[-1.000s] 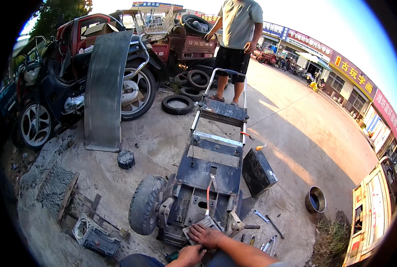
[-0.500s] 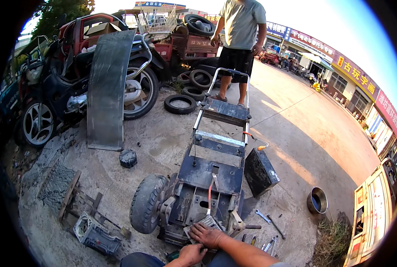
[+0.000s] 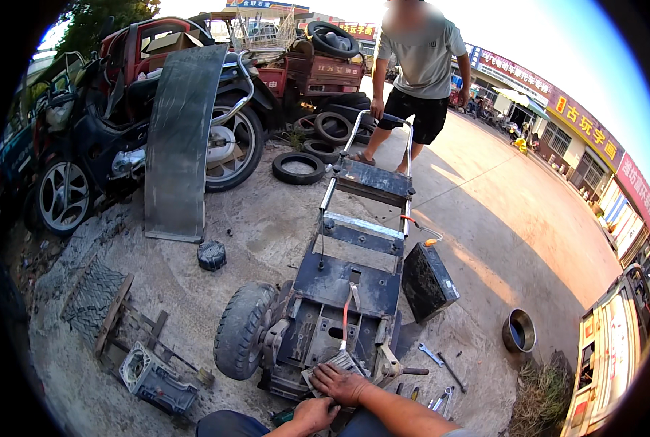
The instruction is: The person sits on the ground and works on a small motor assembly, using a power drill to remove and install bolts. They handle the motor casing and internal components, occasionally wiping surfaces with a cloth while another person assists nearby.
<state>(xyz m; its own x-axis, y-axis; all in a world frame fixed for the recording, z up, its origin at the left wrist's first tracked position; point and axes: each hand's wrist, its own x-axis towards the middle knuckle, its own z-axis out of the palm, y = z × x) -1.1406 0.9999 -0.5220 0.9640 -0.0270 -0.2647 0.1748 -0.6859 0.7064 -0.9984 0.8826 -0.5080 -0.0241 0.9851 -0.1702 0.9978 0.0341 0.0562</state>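
A black metal cart frame [image 3: 357,291] with a silver handlebar stretches away in front of me. At its near end, my right hand [image 3: 339,386] lies flat, fingers stretched out, on a silver finned metal box [image 3: 345,360]. An orange cable [image 3: 345,324] runs up from that box. Just below, my left hand [image 3: 315,415] has its fingers curled near the box's lower edge; what they hold is hidden. A dark green object [image 3: 282,418] partly shows beside it. The frame's left side carries a knobbly tyre [image 3: 246,331].
A person [image 3: 421,65] stands at the far end, one hand on the handlebar. Right of the frame are a black battery-like box [image 3: 428,282], a wrench [image 3: 431,355] and a metal bowl [image 3: 519,331]. A gearbox-like casting [image 3: 157,382] lies left; tyres [image 3: 298,168] and a motorcycle [image 3: 226,149] stand beyond.
The person at the far end has leaned forward and put a hand on the handlebar. My hands have stayed in place; the view has shifted slightly.
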